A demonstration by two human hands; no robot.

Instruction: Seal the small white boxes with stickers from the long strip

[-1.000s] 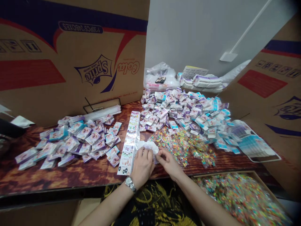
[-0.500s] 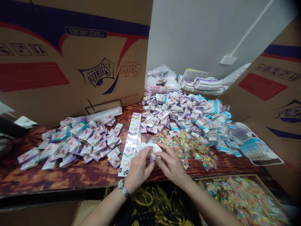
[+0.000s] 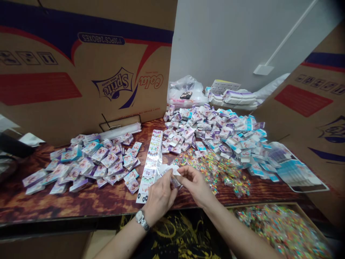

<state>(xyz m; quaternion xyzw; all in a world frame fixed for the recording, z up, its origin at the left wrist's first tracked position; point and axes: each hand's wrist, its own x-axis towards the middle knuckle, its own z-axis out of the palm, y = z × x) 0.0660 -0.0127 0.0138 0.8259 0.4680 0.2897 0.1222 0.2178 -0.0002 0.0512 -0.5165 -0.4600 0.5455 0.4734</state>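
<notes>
My left hand (image 3: 159,196), with a watch on its wrist, and my right hand (image 3: 196,185) meet just above the table's front edge. Together they pinch a small white folded paper piece (image 3: 172,169); a tiny purple packet shows just below it between the fingers. Right beside my left hand lies a long stack of printed sticker strips (image 3: 151,163). A scatter of small colourful clear packets (image 3: 215,169) lies past my right hand. A pile of small purple-and-teal boxes (image 3: 88,162) sits to the left, a bigger pile (image 3: 215,131) at the back right.
Large cardboard cartons stand at the back left (image 3: 81,64) and at the right (image 3: 309,104). The dark wooden table (image 3: 81,201) also carries flat teal card sheets (image 3: 293,169). A tray of colourful packets (image 3: 280,230) sits low on the right. Plastic bags (image 3: 185,91) lie at the back.
Both hands have lifted off the table with the white paper piece, which was pressed flat before and is now held between the fingertips.
</notes>
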